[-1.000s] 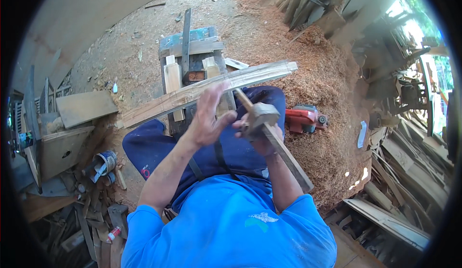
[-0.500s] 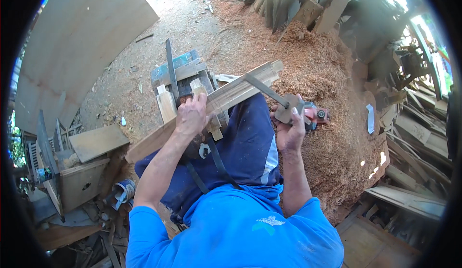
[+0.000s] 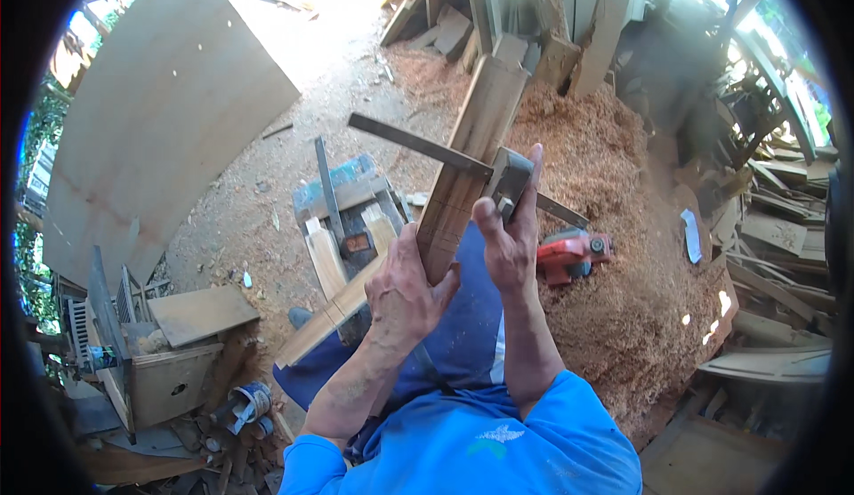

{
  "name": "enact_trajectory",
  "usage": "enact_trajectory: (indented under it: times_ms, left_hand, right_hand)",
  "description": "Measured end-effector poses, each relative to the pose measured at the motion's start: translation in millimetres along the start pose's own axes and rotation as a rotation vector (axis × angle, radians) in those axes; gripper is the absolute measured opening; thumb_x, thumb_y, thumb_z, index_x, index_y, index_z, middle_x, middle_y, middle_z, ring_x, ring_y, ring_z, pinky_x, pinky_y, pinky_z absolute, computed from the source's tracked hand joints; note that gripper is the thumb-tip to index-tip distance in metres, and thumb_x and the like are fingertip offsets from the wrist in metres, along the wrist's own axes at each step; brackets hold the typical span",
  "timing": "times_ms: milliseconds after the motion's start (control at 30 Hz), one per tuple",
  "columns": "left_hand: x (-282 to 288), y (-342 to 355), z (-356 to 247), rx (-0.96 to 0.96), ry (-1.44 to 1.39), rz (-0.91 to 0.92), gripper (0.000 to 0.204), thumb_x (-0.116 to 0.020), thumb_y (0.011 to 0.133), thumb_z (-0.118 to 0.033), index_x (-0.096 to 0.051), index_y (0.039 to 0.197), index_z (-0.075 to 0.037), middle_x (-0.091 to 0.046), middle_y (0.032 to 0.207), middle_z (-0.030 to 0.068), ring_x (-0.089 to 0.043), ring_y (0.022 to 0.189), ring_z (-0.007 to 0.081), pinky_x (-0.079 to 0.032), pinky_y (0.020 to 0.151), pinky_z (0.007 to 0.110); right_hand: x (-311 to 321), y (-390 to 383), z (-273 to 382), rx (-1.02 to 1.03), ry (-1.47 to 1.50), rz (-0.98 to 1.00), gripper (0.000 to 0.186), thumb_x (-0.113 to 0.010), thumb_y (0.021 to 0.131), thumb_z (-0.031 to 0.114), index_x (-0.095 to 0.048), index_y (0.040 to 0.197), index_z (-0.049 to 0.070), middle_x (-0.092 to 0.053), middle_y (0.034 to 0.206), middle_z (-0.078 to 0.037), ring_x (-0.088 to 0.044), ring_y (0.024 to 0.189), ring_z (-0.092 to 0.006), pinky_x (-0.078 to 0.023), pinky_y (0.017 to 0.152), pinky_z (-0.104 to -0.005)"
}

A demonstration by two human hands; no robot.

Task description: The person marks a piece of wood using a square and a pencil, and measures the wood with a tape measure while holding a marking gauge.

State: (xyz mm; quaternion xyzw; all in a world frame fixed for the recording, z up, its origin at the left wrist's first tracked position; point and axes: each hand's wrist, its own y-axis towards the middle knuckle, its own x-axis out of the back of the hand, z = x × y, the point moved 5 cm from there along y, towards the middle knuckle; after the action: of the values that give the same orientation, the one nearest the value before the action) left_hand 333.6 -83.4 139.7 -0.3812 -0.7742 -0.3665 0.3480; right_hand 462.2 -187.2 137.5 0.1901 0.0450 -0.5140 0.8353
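My left hand (image 3: 405,290) is closed round the lower end of a long wooden board (image 3: 480,121), which tilts up and away from me. Pencil lines cross its near part. A second light wooden strip (image 3: 325,326) slants to the lower left beside that hand, also with marks. In my right hand (image 3: 511,241) is a square, its block (image 3: 511,175) between thumb and fingers and pressed to the board's right edge. The flat dark metal blade (image 3: 418,146) lies across the board's face and sticks out on both sides.
A red power planer (image 3: 578,255) rests on a heap of wood shavings (image 3: 614,335) to the right. Ahead stands a low blue bench (image 3: 356,175) with wood pieces and a metal strip (image 3: 329,193). A big plywood sheet (image 3: 169,112) leans at left; scrap wood (image 3: 792,237) is stacked at right.
The board has swung up from a slant across my lap, apart from the strip at lower left. The square has come from the right onto the board. My left hand has moved nearer me.
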Motion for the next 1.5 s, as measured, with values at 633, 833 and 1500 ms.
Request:
enact_trajectory:
  times_ms: [633, 833, 1500]
  left_hand:
    - [87.4, 6.5, 8.7, 0.075, -1.094, -0.010, 0.044, -0.054, 0.108, -0.040, -0.047, 0.132, -0.004, -0.066, 0.099, 0.0084, -0.068, 0.079, 0.0141, -0.058, 0.070, 0.030]
    - [106.2, 2.8, 9.2, 0.037, -1.093, -0.180, 0.042, -0.053, 0.108, -0.039, -0.046, 0.126, -0.002, -0.065, 0.097, 0.0086, -0.069, 0.078, 0.0149, -0.059, 0.069, 0.031]
    - [192.2, -20.5, 67.3, 0.231, -0.969, -0.367, 0.040, -0.050, 0.110, -0.038, -0.044, 0.129, -0.004, -0.066, 0.099, 0.0126, -0.073, 0.082, 0.0213, -0.063, 0.073, 0.036]
  right_hand:
    - [-101.8, 4.0, 86.3, 0.328, 0.136, 0.085, 0.097, -0.070, 0.094, 0.049, -0.021, 0.162, -0.002, -0.050, 0.145, -0.018, -0.053, 0.131, -0.0255, -0.041, 0.111, -0.0398]
    - [-111.1, -26.0, 73.4, 0.280, 0.141, 0.116, 0.103, -0.074, 0.091, 0.052, -0.023, 0.161, -0.003, -0.051, 0.145, -0.017, -0.050, 0.134, -0.0248, -0.039, 0.113, -0.0387]
    - [-121.2, 4.8, 48.2, 0.194, 0.368, -0.075, 0.083, -0.060, 0.101, 0.043, -0.021, 0.163, 0.003, -0.056, 0.135, -0.016, -0.063, 0.105, -0.0242, -0.052, 0.090, -0.0381]
